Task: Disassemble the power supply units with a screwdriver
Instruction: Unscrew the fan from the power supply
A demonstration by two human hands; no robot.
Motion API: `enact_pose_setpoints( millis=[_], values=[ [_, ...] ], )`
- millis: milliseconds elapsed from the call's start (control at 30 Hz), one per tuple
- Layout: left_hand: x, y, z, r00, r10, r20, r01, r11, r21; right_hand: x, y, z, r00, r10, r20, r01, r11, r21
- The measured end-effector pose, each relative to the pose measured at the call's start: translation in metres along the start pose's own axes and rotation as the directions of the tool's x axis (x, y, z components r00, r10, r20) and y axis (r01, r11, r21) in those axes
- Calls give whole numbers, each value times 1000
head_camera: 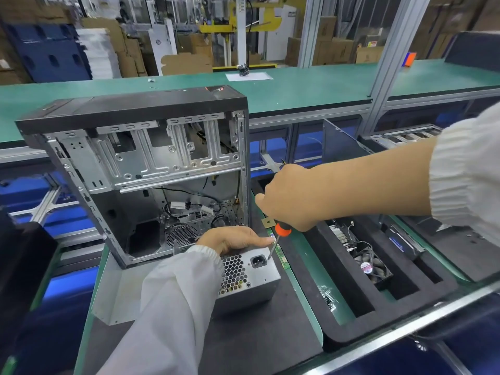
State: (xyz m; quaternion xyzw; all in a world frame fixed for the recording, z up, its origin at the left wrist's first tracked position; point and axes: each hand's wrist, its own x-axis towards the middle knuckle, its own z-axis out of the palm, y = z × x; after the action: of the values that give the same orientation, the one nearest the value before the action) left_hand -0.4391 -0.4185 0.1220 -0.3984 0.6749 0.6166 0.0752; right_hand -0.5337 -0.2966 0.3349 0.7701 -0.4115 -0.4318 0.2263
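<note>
While gripping screwdriver (281,231), steadying unit (249,277)

The right hand (292,197) hides most of the screwdriver (282,229) handle; the fan (372,267) label is unreadable.

A long green table (311,85) crosses the room; behind it stand stacked cardboard boxes (335,50) and aluminium frame posts (389,47).

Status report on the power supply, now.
Left hand steadies power supply. Right hand grips screwdriver, tip at the socket face. Nothing blocking.
</note>
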Motion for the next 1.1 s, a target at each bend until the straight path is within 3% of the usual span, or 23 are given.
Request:
enact_pose_setpoints(
  millis=[67,167,300,367,533,667,1100],
  values=[
    [0,0,0,1000,-4,3,4,1000,10,1,-1,1,1000,-21,-3,21,1000,5],
    [-2,2,2,999,20,-30,-18,998,64,4,-4,5,983,-88,158,86,996,19],
    [-2,0,3,998,48,-38,-45,997,62,3,-7,3,989,-80,127,84,996,-25],
    [-3,0,2,998,43,-46,-39,996,85,0,-1,2,993,-44,106,36,996,80],
    [-3,2,1,999,34,-32,-32,998,50,-5,24,10,976,-4,219,-92,901,423],
    [0,-1,-2,999,-10,42,10,1000,-2,-4,25,14,969,-44,244,-84,868,489],
    [0,0,-1,1000,-16,23,17,1000,-17,6,22,22,972,-63,227,-74,835,546]
  ],
)
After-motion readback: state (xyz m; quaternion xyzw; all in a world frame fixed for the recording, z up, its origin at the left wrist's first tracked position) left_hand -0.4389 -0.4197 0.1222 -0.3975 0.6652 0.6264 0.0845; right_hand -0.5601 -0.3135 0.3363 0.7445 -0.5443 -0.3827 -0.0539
